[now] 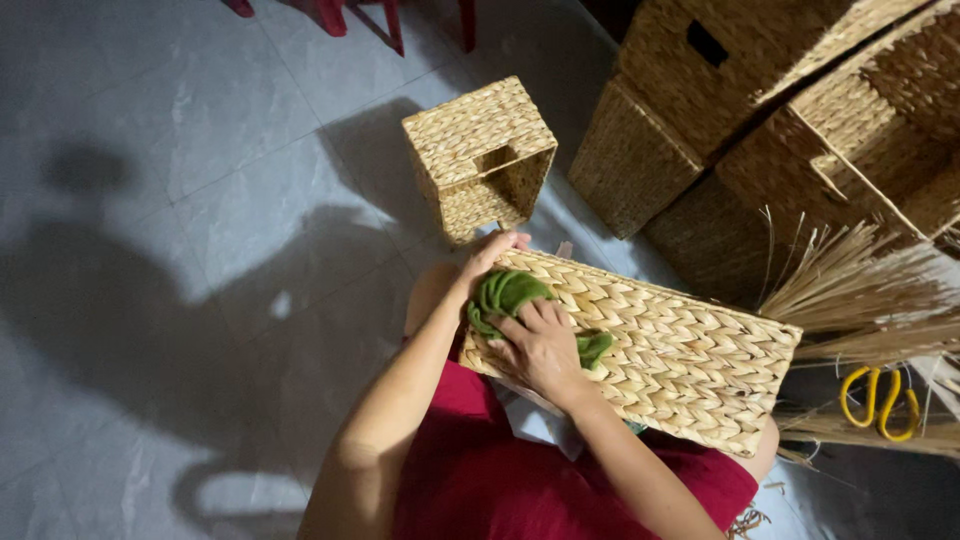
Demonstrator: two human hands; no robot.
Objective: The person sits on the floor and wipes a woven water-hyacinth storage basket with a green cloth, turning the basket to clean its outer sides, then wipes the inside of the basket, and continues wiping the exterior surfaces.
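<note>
A woven basket [660,355] is being held across the lap of a person in red clothing, and it serves as the landmark here. To its left, a bare forearm is being extended upward from the lower edge of the view, elbow bent. The left hand [487,258] is being curled over the basket's upper left corner, fingers wrapped on the rim, gripping it. Just right of that, on the basket's top face, a green cloth [510,295] is being pressed down under the right hand [540,345], whose fingers are being spread flat and half closed over the cloth, wrist angled from the lower right. Above the basket, a smaller woven basket [480,155] is standing on the tiled floor [150,250]. Right of the basket, dry straw [870,290] and yellow-handled scissors [880,400] are lying.
</note>
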